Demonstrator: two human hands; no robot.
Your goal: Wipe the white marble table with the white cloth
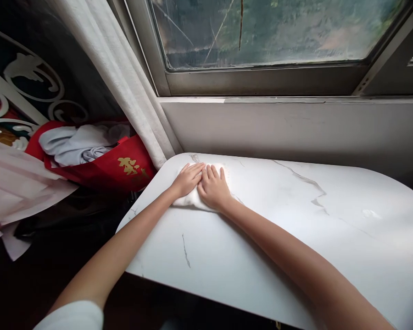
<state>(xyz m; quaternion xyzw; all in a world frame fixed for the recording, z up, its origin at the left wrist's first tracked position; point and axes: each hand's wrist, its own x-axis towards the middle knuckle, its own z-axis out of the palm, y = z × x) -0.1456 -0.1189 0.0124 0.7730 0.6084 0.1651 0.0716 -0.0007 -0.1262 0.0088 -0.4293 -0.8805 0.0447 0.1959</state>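
A white cloth (192,200) lies bunched on the white, grey-veined tabletop (206,266), close to its far left corner. My left hand (188,179) rests flat on the cloth with its fingers stretched toward the right. Beside it, my right hand (213,187) presses down on the same cloth, palm down and fingers extended away from me. The two hands touch or nearly touch at the fingertips of the left. Much of the cloth is hidden beneath them.
Left of the table stands a red bag (103,167) with pale grey fabric (77,144) in it. A white curtain (113,64) hangs by the table's far left corner. Behind the table are a low wall (261,130) and a metal-framed window (261,82).
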